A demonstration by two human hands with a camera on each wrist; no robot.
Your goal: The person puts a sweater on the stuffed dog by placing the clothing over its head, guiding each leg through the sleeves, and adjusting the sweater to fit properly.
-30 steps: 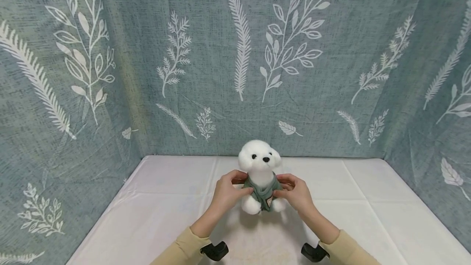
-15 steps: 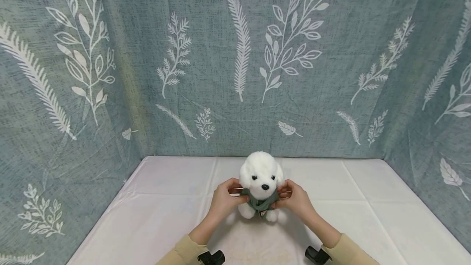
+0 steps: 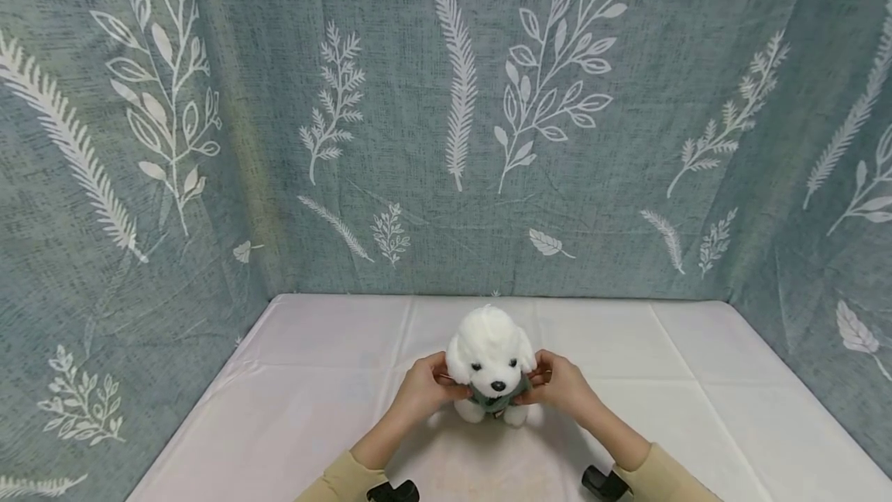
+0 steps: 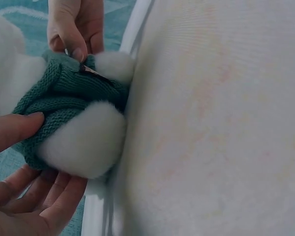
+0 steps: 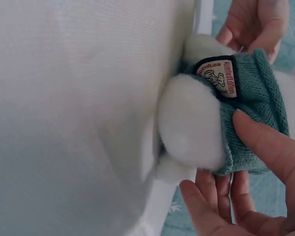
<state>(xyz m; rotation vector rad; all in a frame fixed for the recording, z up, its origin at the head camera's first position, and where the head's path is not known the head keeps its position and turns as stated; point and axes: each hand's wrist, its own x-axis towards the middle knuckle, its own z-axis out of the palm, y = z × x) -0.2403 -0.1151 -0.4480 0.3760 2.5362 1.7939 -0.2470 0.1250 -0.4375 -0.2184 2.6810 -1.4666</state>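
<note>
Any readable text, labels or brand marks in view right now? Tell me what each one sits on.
"AllintedCotton", as best it reads: on the outer ring of the round patch sewn to the plush dog's green knitted sweater, right wrist view.
A second, smaller line on the same patch: too small to read.
Tag edge by the sweater in the left wrist view: no text readable.
Head view: the patch is hidden, nothing readable.

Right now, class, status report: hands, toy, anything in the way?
Left hand and right hand grip the plush dog by its green sweater. Dog upright on white tablecloth. Nothing in the way.
</note>
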